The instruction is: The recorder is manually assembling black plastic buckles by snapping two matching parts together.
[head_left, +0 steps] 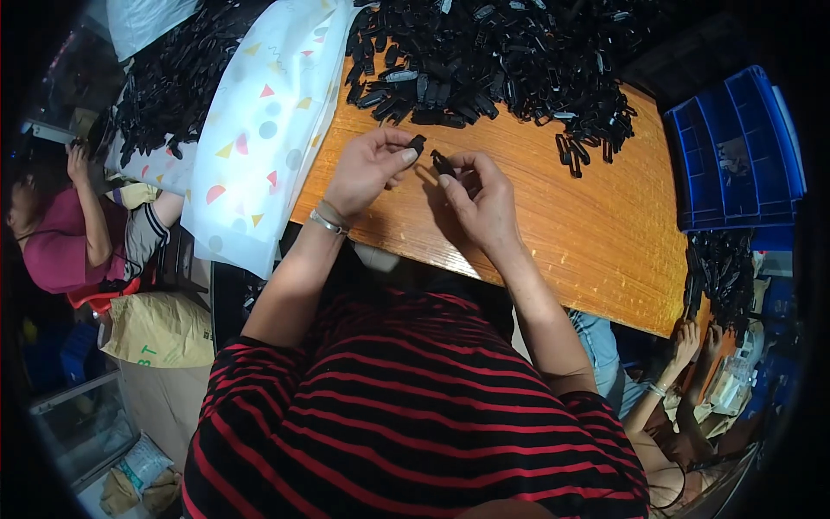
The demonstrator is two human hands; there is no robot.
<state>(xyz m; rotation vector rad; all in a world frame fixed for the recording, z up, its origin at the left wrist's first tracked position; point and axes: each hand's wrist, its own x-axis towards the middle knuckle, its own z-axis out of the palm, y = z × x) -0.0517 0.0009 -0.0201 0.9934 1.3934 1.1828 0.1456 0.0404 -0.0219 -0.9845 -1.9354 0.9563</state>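
Observation:
Over the near part of the wooden table, both my hands are raised close together. Thumb and fingers of my left hand [370, 173] pinch a small black plastic piece [418, 144]. Just to its right, my right hand [484, 203] grips a second, narrow black piece [442, 163] between thumb and forefinger. A small gap separates the two pieces; their exact kind is too small to make out. Beyond my hands lies a large heap of similar black plastic parts [493, 65], and a few loose ones [575, 154] sit at its near right edge.
The wooden table [596, 259] reaches to my waist. A patterned plastic sheet [251, 147] hangs along its left side, with another black heap [173, 104] beyond. A blue crate [735, 156] stands at right. One person sits at left; another person's hands [687, 342] work at lower right.

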